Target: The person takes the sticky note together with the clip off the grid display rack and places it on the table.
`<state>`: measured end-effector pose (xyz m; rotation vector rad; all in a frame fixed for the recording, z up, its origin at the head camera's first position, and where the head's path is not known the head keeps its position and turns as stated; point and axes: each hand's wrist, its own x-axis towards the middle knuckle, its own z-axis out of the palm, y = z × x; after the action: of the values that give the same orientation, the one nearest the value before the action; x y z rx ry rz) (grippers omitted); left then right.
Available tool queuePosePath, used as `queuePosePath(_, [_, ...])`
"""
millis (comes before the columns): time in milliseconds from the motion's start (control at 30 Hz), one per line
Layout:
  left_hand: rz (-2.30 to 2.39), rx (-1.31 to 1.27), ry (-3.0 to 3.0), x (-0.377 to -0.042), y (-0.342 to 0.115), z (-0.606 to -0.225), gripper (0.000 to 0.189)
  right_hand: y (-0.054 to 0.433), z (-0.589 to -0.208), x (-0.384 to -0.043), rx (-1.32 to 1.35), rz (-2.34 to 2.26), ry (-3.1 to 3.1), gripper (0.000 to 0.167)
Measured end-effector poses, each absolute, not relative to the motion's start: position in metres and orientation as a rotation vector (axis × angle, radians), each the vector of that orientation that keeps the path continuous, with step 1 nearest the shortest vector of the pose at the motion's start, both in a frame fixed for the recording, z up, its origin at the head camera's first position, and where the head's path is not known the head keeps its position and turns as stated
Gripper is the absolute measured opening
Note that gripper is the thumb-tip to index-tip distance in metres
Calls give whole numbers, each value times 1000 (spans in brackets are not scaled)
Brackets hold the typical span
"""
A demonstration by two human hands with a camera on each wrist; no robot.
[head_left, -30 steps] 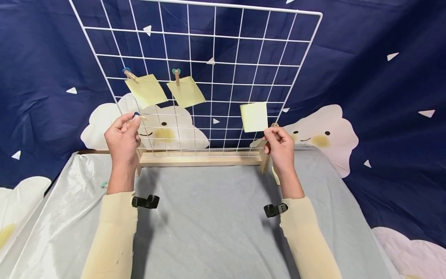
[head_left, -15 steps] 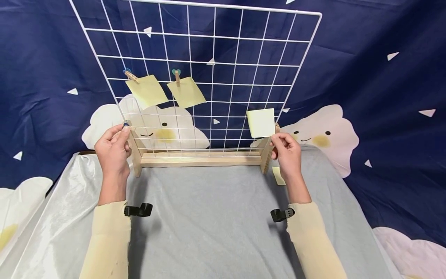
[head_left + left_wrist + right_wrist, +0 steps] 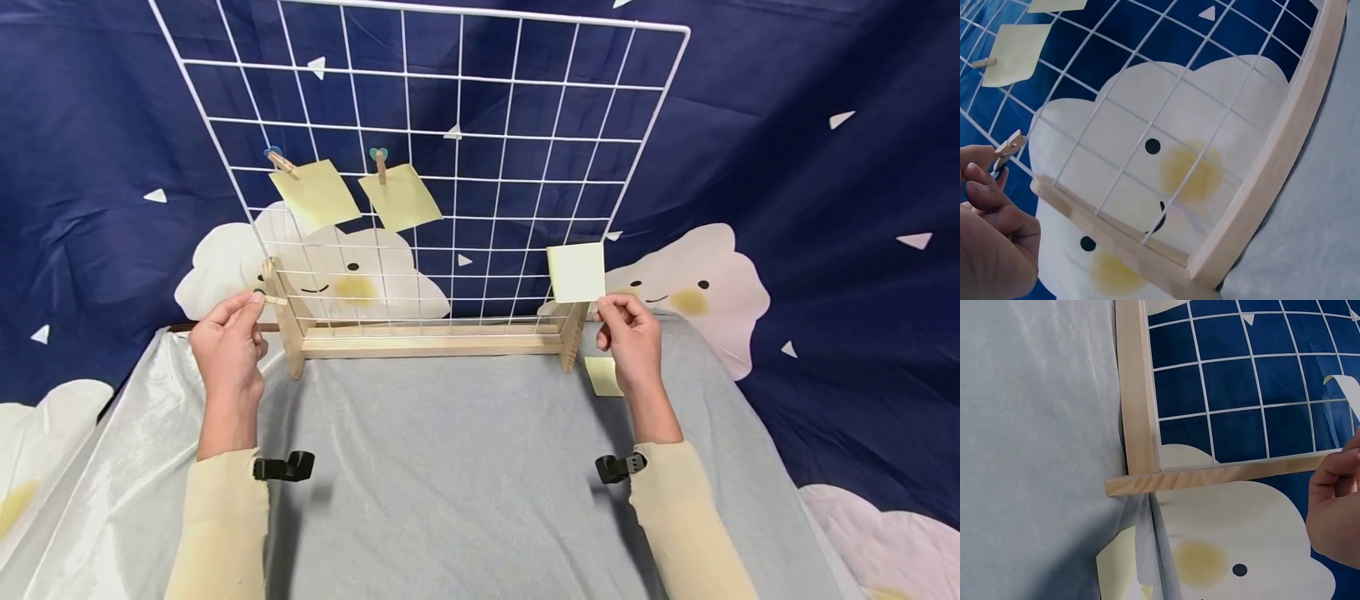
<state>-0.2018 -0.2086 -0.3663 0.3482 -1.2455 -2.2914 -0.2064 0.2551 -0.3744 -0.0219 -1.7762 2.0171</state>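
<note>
My left hand (image 3: 231, 346) pinches a small wooden clothespin (image 3: 274, 300) with a dark decoration at its end, just left of the stand's left post; in the left wrist view the clothespin (image 3: 1010, 145) points up and away from the fingers. Between thumb and finger, my right hand (image 3: 633, 337) holds a pale yellow sticky note (image 3: 577, 272) by its lower right corner, in front of the white wire grid (image 3: 480, 179) near its lower right. Two yellow notes hang on the grid, the left one (image 3: 318, 197) and the right one (image 3: 401, 198), each under a clothespin.
A wooden stand (image 3: 431, 343) bears the grid at the back of the table, which a grey cloth (image 3: 450, 467) covers. Another yellow note (image 3: 603, 377) lies on the cloth by the stand's right foot. Behind hangs a dark blue curtain (image 3: 787, 183) with cloud prints.
Both hands have moved apart and lower: the left one leftward with the clothespin, the right one rightward with the sticky note. More of the note on the cloth now shows.
</note>
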Motion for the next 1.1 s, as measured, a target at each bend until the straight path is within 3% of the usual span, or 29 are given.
queuePosePath(1100, [-2277, 600, -1340, -183, -249, -400, 8, 286, -399, -192, -214, 2024, -1795, 10])
